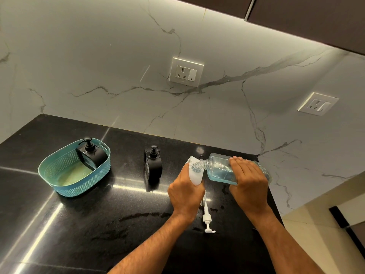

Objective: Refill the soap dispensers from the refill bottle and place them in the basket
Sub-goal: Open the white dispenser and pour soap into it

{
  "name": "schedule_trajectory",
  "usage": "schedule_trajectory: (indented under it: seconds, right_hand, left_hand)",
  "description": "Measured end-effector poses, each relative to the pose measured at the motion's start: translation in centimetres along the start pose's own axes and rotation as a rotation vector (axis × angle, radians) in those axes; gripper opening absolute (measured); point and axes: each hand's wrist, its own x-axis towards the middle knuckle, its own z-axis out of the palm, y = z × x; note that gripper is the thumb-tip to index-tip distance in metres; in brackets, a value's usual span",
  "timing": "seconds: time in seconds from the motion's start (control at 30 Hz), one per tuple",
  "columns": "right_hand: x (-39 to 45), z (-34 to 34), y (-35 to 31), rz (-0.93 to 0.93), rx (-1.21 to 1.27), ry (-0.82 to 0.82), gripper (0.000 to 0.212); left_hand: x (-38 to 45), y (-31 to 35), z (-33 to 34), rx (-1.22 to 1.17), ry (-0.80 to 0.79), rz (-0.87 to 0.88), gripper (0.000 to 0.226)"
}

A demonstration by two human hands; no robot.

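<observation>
Right hand (pixel 247 180) gripping tilted refill (pixel 219 171), neck at white dispenser (pixel 194 175) clutched in left hand (pixel 185 191), right of basket (pixel 59 175).

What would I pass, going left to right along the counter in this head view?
Blue basket with a black dispenser in it → second black dispenser standing on the counter → white dispenser in the left hand → tipped clear refill bottle in the right hand.
</observation>
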Motion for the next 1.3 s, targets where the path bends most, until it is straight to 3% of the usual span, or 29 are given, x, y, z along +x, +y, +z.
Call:
schedule_trajectory:
  seconds: [1.3]
  right_hand:
    - [-0.46, 0.54, 0.28, 0.035, 0.047, -0.029, 0.074]
  left_hand:
    - [0.08, -0.02, 0.46, 0.014, -0.010, -0.012, 0.060]
